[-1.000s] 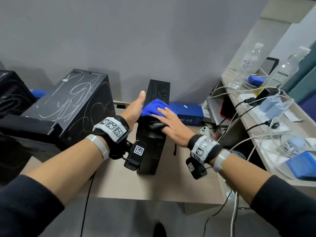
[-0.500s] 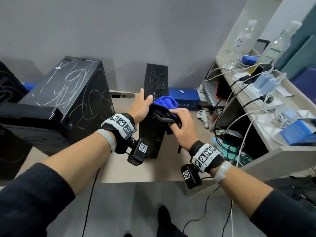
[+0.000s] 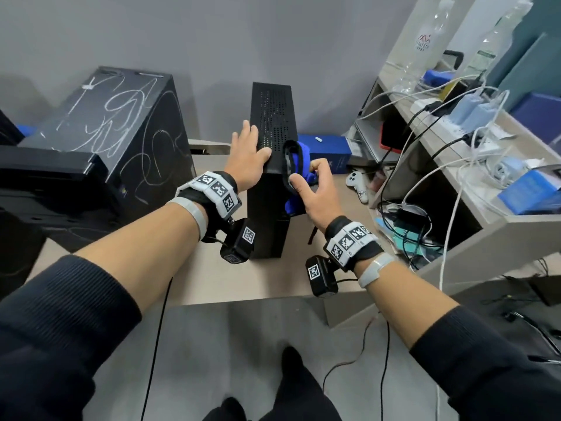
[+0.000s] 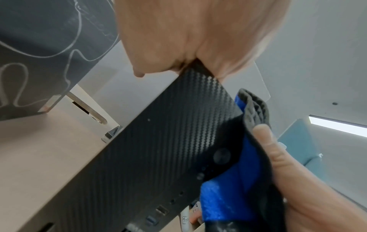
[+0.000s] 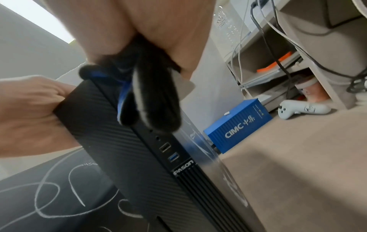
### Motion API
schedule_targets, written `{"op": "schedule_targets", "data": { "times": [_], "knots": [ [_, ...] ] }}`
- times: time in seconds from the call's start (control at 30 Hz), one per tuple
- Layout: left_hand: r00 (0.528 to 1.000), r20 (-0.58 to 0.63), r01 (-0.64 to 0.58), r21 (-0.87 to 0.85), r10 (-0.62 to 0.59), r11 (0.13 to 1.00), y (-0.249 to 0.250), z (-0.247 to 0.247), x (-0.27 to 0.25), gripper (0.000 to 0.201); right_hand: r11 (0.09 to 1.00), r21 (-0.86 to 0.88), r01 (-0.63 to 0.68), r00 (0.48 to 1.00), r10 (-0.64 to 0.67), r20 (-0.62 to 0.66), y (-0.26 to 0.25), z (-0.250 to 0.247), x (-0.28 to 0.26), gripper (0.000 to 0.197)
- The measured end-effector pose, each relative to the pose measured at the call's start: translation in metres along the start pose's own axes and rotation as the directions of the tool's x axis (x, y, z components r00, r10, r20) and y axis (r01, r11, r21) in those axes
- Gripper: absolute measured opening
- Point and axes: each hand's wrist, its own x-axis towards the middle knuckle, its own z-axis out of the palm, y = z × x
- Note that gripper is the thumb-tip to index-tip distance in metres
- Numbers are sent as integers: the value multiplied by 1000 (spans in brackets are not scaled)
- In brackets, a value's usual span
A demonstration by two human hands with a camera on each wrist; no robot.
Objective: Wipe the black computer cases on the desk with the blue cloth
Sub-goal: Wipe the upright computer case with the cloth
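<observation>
A slim black computer case (image 3: 270, 189) stands upright mid-desk. My left hand (image 3: 255, 141) rests on its top left edge, fingers straight and thumb across the vented top. My right hand (image 3: 303, 174) pinches the blue cloth (image 3: 299, 165), bunched with a dark edge, against the case's upper right front corner. In the left wrist view the cloth (image 4: 226, 196) covers part of the carbon-pattern front (image 4: 158, 157). In the right wrist view the cloth (image 5: 151, 102) hangs over the front's top edge. A large black case (image 3: 121, 132) with white scribbles sits to the left.
A blue box (image 3: 324, 147) and a white game controller (image 3: 358, 182) lie right of the slim case. An angled shelf unit (image 3: 473, 232) at the right holds bottles, chargers and many cables. Another dark case (image 3: 36, 183) sits far left. Bare desk (image 3: 212, 278) lies in front.
My right hand has carried the cloth from the slim case's top down to its upper right front corner, gathering it into a pinch. My left hand stays on the case's top.
</observation>
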Motion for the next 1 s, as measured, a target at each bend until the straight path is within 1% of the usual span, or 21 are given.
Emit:
{"op": "schedule_targets", "data": {
  "times": [0.07,0.1,0.13,0.17,0.2,0.23,0.27,0.33,0.4,0.47,0.53,0.57,0.63,0.7,0.77,0.83,0.9,1.0],
  "knots": [
    [1000,-1,-22,7,22,1000,-2,1,4,64,999,-32,31,998,-33,-56,4,6,-2,27],
    [1000,3,-29,26,29,999,-7,2,7,69,999,-44,12,998,-15,-64,10,11,-6,27],
    [999,-4,-35,49,35,998,-13,3,11,76,999,-45,-25,998,23,-57,19,16,-11,28],
    [999,-22,-48,84,50,995,-16,3,15,83,995,-44,-85,996,83,-36,30,22,-18,32],
    [998,-43,-49,95,53,994,-21,4,20,85,987,-37,-156,988,156,-1,44,28,-26,39],
    [998,-40,-45,95,49,994,-22,4,21,83,971,-56,-231,972,233,37,56,33,-36,43],
    [998,-35,-44,82,47,996,-19,3,18,78,958,-80,-275,958,280,61,67,37,-43,44],
    [998,-29,-46,72,48,996,-13,1,11,69,949,-82,-305,949,310,62,69,39,-46,43],
    [1000,-17,-20,68,22,997,-8,1,4,62,961,1,-276,960,276,42,53,33,-38,40],
    [1000,-22,-16,64,18,998,-7,0,3,62,985,28,-173,985,173,9,31,20,-22,39],
    [999,-26,-26,57,28,998,-6,0,3,61,995,32,-92,996,92,-1,19,13,-11,38],
    [999,-26,-37,62,38,997,-6,-1,3,61,995,43,-85,996,85,5,19,12,-11,38],
    [998,-27,-55,76,57,996,-11,1,6,68,991,39,-126,992,125,33,34,18,-18,40],
    [998,-48,-42,85,46,995,-18,4,11,76,976,-18,-218,972,219,85,58,27,-30,45],
    [998,-55,-25,82,29,996,-23,5,17,77,947,-110,-301,940,314,130,79,34,-40,45],
    [998,-47,-34,85,38,996,-16,1,12,72,932,-175,-317,928,343,146,89,37,-43,44],
    [999,-31,-29,73,31,997,-7,-1,3,62,948,-112,-299,941,313,131,78,33,-38,44],
    [999,-42,-4,54,6,999,-3,2,-1,63,990,-6,-144,988,144,52,39,15,-15,47]
  ]
}}
